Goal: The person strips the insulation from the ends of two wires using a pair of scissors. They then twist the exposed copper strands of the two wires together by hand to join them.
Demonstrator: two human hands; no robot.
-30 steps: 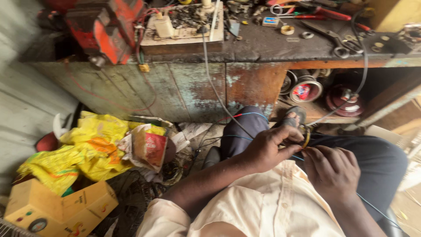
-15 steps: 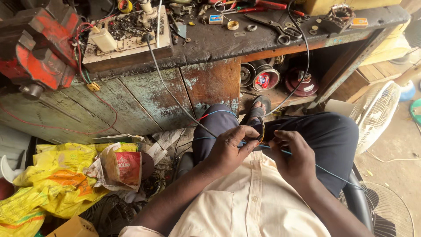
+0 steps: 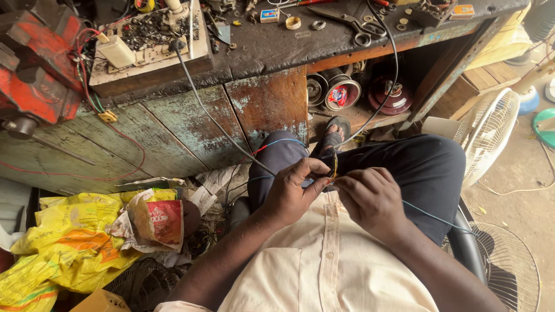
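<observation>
Both forearms come in from the lower edge and meet over the lap, bare to the elbow below rolled pale sleeves. The left hand (image 3: 292, 193) is curled, thumb and forefinger pinched together at the top, knuckles turned outward. The right hand (image 3: 370, 199) sits just beside it — back of the hand up, fingers bent inward toward the left fingertips. The two hands nearly touch at the fingertips — wrists slightly bent.

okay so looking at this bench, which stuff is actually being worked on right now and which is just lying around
In hand:
- left hand and right hand, pinching a small dark part
- thin blue wire trailing from it

Lying about:
- scissors
- red vise
- yellow bags
- fan guard
</observation>
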